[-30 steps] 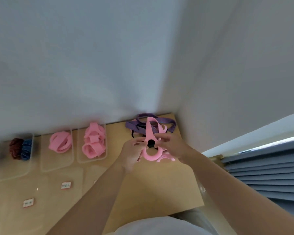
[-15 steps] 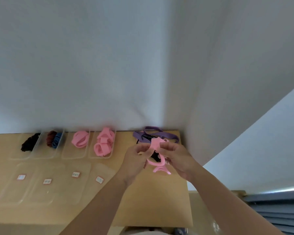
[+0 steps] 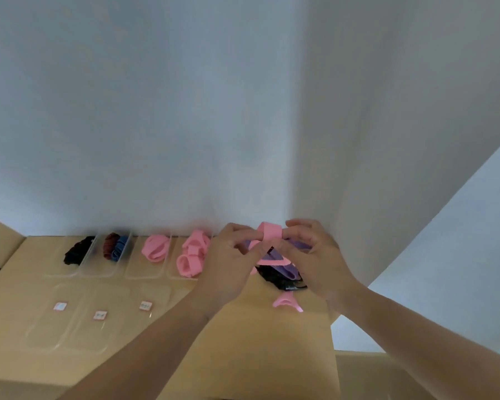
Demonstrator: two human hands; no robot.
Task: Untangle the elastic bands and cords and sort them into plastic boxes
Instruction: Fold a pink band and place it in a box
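Note:
Both hands hold a pink elastic band [image 3: 269, 232] above the table's far right. My left hand [image 3: 231, 255] pinches its left side and my right hand [image 3: 312, 255] pinches its right side, with a loop arching between them. Under the hands lies a tangle of purple bands [image 3: 286, 269] and black cord [image 3: 280, 281]. A loose pink band [image 3: 286, 303] lies just in front of it. Along the wall stand clear plastic boxes: one with black cords [image 3: 75, 251], one with red and blue cords [image 3: 114, 246], two with pink bands [image 3: 156, 247] [image 3: 192, 255].
Clear box lids with small white labels [image 3: 100, 315] lie on the wooden table [image 3: 243, 356] in front of the boxes. Grey walls meet in a corner right behind the tangle. The table's right edge runs close to my right forearm.
The camera swung left and tipped up. Both hands lifted the pink band higher off the tangle and drew it into a short loop between them.

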